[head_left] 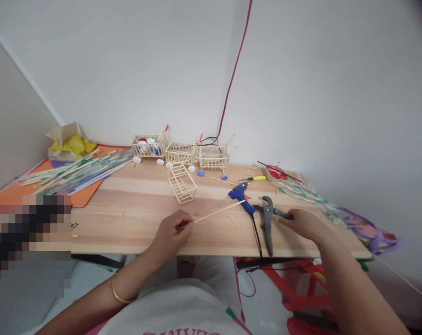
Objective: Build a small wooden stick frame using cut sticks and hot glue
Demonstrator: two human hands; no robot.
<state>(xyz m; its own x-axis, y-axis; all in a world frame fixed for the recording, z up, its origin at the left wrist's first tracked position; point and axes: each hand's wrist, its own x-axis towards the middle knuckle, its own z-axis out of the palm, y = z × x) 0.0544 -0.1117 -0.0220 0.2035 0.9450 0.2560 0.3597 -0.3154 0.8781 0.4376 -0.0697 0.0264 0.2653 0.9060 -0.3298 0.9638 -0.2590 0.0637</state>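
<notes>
My left hand [172, 231] rests near the front edge of the wooden table [134, 209], fingers pinched on one end of a thin wooden stick [218, 211] that points right and away toward the blue glue gun [241, 195]. My right hand [302, 222] lies on the table at the right, fingers closed on a handle of the dark cutting pliers [268, 221], which lie open on the tabletop beside the glue gun's black cord.
Several small stick-built baskets [179, 152] stand along the back by the wall, one [181, 183] lying tipped in the middle. A pile of wrapped sticks [81, 172] on orange paper lies at left. A yellow screwdriver [255, 178], red tape roll [276, 174] and red cable sit behind.
</notes>
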